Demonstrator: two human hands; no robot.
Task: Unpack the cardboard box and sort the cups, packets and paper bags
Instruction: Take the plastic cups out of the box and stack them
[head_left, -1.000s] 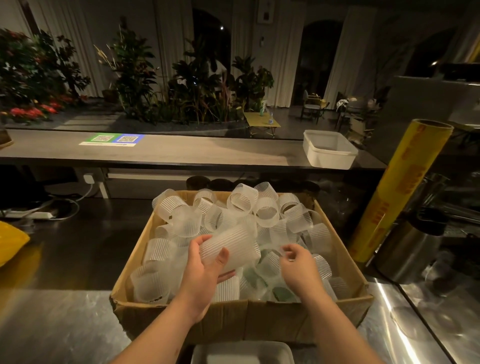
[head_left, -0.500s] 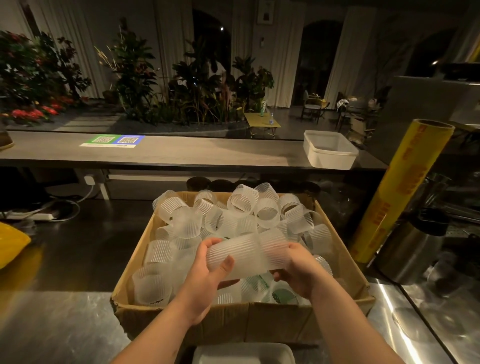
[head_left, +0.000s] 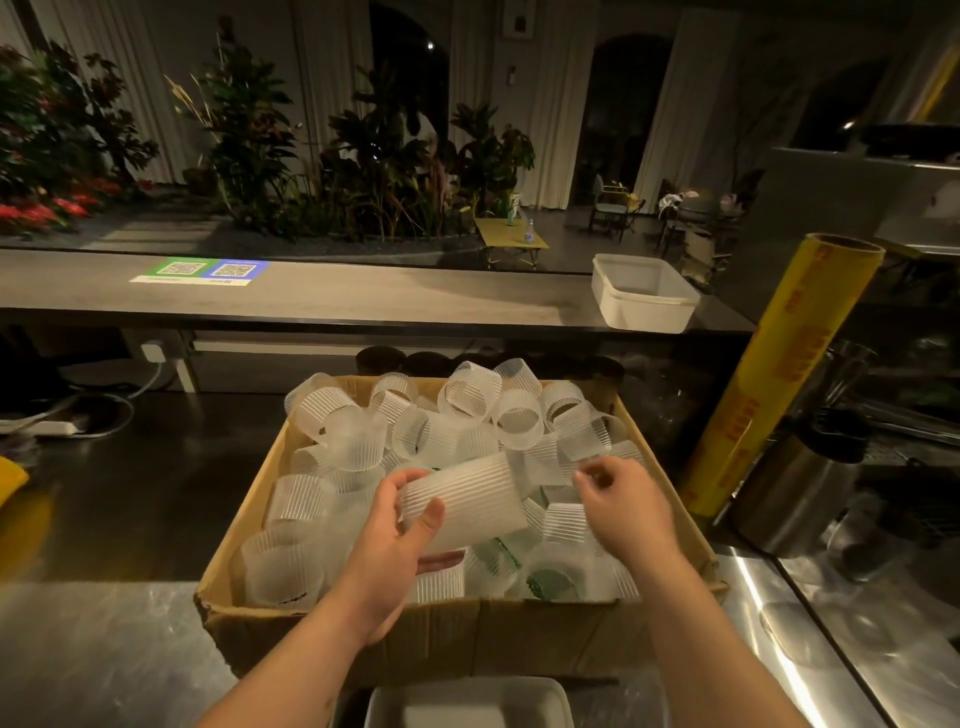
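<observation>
Views: one, worn on the person's head.
Facing: forward and down, wide-angle, out past the long counter (head_left: 363, 296) at 12 o'clock.
Nearness: close above the cardboard box (head_left: 519, 634) at 6 o'clock, with the yellow roll (head_left: 776, 374) at 3 o'clock.

box (head_left: 467, 639): on counter (head_left: 104, 649)
cups (head_left: 470, 397): in box
held cup (head_left: 462, 499): above cups
tray (head_left: 467, 701): before box
roll (head_left: 779, 374): right of box
canister (head_left: 795, 488): right of roll
tub (head_left: 644, 306): on shelf (head_left: 363, 296) behind box
sign (head_left: 200, 271): on shelf, left
</observation>
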